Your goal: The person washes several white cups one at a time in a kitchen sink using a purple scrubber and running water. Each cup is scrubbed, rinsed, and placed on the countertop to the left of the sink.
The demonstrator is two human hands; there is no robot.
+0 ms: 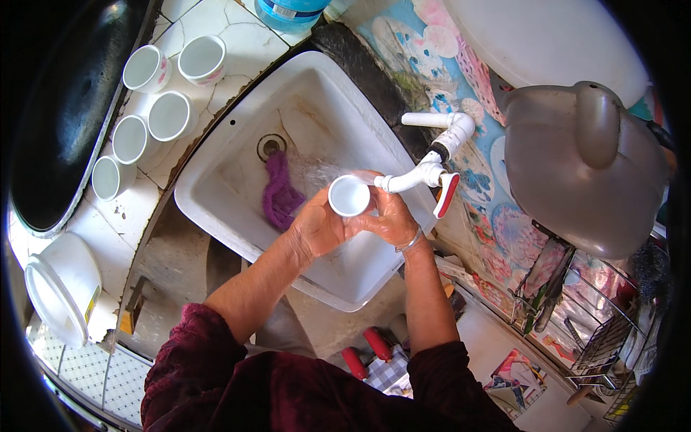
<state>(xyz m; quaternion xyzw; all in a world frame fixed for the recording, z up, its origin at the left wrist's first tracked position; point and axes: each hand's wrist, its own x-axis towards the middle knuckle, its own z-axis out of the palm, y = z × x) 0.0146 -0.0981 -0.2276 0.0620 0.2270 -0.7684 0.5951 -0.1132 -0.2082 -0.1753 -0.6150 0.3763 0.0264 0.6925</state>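
Between both hands I hold a white cup [349, 196], its open mouth turned up toward me. My left hand [319, 227] grips it from the left and my right hand [393, 217] from the right, with a bracelet on that wrist. The white plastic tap [413, 177] ends right beside the cup, and water sprays to the left over the basin. Below lies the white sink [345, 127]. A purple cloth [279, 194] is bunched in it, one end reaching the drain [271, 146].
Several white cups [169, 116] stand on the tiled counter [113, 229] at left, beside a large dark pan [65, 113] and a white tub [65, 286]. A blue-tinted bottle [291, 13] stands at the top. A grey metal vessel [583, 178] and a wire rack [599, 329] are at right.
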